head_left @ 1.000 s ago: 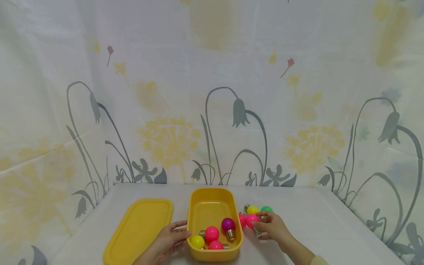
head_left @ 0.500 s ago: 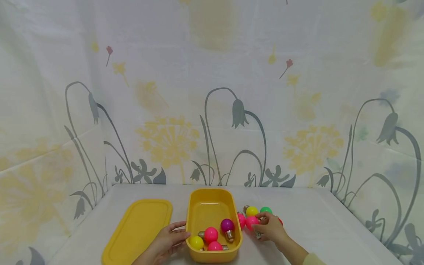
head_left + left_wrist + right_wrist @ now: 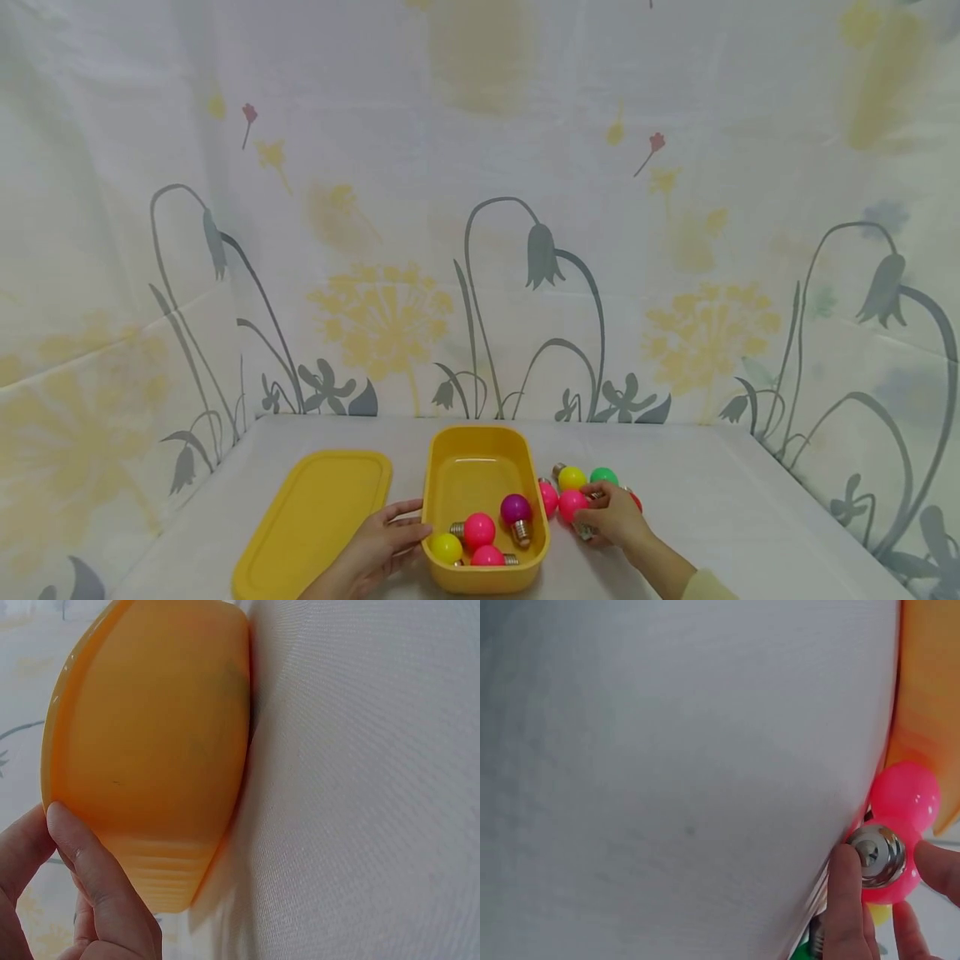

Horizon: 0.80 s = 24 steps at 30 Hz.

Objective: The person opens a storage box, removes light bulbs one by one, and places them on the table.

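A yellow plastic box [image 3: 486, 580] stands on the table, with two pink bulbs, a yellow bulb and a purple bulb [image 3: 515, 509] lying inside. My left hand [image 3: 375, 546] pinches its left rim between thumb and finger, which the left wrist view shows close up. To the right of the box, my right hand [image 3: 617, 517] has its thumb and fingers around a pink light bulb [image 3: 572, 505]. In the right wrist view that bulb's metal screw base [image 3: 881, 856] faces the camera, with a finger touching it. Another pink bulb [image 3: 549, 498] lies between it and the box.
A yellow lid [image 3: 315, 517] lies flat left of the box. Beyond my right hand are a yellow bulb [image 3: 572, 478], a green bulb [image 3: 603, 477] and a partly hidden red bulb [image 3: 637, 502]. A flower-printed curtain [image 3: 480, 250] hangs behind the white table.
My right hand has drawn slightly lower and its fingers have come in around the pink bulb, uncovering a red bulb at its right. The left hand and box stay in place.
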Motion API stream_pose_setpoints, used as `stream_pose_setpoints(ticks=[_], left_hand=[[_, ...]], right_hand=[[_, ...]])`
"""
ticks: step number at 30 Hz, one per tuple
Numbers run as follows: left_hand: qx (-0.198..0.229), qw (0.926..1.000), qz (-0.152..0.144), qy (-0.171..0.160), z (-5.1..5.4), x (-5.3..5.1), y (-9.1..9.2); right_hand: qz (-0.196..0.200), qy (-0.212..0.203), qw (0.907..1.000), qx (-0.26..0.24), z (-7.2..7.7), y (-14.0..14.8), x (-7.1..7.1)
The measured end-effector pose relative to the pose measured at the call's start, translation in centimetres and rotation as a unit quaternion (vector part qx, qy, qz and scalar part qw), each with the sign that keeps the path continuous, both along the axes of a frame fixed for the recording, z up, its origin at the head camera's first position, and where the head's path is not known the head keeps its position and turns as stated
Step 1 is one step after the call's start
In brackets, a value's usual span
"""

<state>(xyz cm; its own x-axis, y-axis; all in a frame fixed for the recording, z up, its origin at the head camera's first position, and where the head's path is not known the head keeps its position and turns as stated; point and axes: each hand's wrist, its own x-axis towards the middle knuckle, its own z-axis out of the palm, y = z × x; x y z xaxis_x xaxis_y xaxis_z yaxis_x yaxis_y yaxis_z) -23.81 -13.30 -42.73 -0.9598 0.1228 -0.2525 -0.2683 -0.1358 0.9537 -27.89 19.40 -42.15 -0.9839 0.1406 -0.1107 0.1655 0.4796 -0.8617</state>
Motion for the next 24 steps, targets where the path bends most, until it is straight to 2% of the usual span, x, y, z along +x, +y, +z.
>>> stream_pose_setpoints(ticks=[11,17,24], left_hand=[[-0.002,1.0,0.003,-0.001,0.1,0.0,0.1],[0.004,1.0,0.003,0.002,0.0,0.0,0.0],[0.01,0.9999,-0.005,0.006,-0.3,-0.1,-0.1]], right_hand=[[0.01,0.015,0.9998,0.008,0.6,0.4,0.5],[0.024,0.039,0.999,0.005,1.1,0.9,0.6],[0.033,0.048,0.9983,0.004,2.2,1.4,0.6]])
